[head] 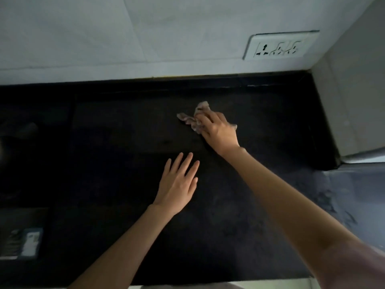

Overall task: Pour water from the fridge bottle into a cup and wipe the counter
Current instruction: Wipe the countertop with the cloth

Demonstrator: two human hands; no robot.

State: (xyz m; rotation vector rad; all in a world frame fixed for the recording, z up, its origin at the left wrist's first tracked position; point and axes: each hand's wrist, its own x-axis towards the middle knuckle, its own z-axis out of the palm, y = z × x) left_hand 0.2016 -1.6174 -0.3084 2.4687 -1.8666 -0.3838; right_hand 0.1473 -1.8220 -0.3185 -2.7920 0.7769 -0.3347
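A crumpled pale cloth (191, 118) lies on the black counter (116, 130) near the back wall. My right hand (218, 131) presses down on it, fingers closed over its right part, so only the cloth's left and top folds show. My left hand (177, 184) rests flat on the counter nearer to me, fingers spread, holding nothing. No bottle or cup is in view.
A white tiled wall runs behind the counter, with a socket plate (280, 45) at the upper right. A white wall corner (352, 97) bounds the counter on the right. A small dark packet with a pale label (29, 244) lies at the lower left. The left side is in deep shadow.
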